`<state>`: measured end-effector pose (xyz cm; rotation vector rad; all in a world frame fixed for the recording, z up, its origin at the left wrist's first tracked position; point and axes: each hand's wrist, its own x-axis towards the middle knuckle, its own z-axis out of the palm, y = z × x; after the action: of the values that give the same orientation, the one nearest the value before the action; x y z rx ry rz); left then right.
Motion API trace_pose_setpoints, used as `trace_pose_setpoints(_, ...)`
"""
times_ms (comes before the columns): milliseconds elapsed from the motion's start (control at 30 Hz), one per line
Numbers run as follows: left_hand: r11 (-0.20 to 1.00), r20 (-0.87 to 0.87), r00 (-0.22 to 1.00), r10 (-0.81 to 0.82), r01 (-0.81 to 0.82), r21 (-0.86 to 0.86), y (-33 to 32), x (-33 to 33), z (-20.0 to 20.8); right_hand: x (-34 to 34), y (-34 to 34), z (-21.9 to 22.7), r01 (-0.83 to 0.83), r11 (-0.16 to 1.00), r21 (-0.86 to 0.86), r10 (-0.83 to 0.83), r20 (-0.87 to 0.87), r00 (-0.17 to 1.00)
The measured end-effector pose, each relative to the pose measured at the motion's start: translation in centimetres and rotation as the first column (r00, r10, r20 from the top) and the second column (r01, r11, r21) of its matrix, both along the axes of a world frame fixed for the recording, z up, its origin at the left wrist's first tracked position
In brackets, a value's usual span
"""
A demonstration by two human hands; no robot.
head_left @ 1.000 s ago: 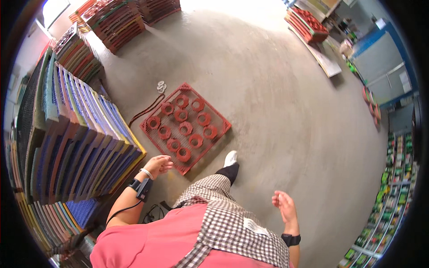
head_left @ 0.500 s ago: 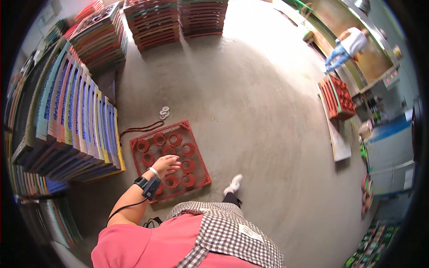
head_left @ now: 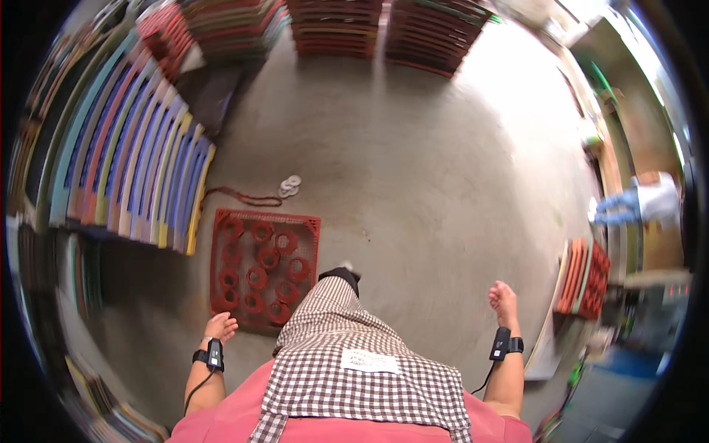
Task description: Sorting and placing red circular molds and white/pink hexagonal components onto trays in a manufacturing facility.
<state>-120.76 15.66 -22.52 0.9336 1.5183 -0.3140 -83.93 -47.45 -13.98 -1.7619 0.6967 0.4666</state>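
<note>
My left hand (head_left: 221, 325) hangs low beside the near edge of a red mesh crate (head_left: 315, 251) on the floor; its fingers are stretched out and it holds nothing. Several red ring-shaped pieces (head_left: 256, 277) lie spread inside the crate. Out to the right, over bare concrete, my right hand (head_left: 503, 297) has its fingers curled in, with nothing visible in it. Black devices are strapped to both wrists.
A tall row of stacked coloured crates (head_left: 140, 148) lines the left side. More crate stacks (head_left: 336, 29) stand at the far side. White rings (head_left: 290, 185) and a reddish cord (head_left: 244, 196) lie beyond the red crate. At right are orange crates (head_left: 580, 277) and a person (head_left: 653, 199).
My view has turned right. The left hand has drawn back from over the red crate to its near side, and my right hand has come into sight.
</note>
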Motion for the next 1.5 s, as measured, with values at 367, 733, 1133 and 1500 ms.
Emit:
trace_pose_setpoints(367,0.975,0.165,0.964,0.207,-0.217,0.047,4.0,23.4,-1.0,28.2,22.2,-5.6,-0.618,0.779,0.107,0.613,-0.337,0.714)
trace_pose_setpoints(733,0.798,0.126,0.808,0.576,-0.589,0.128,11.8,35.8,-2.5,57.1,48.8,-8.1,-0.712,0.678,0.182,0.722,-0.349,0.598)
trace_pose_setpoints(1133,0.651,0.043,0.655,0.755,-0.755,0.074,15.4,53.6,-1.3,78.4,95.2,-13.7,-0.992,0.051,0.111,0.987,-0.158,0.033)
trace_pose_setpoints(1500,0.580,0.062,0.590,0.805,-0.804,0.132,33.5,66.9,-1.5,73.4,120.2,-29.3,-0.743,-0.647,-0.170,0.762,-0.163,-0.626)
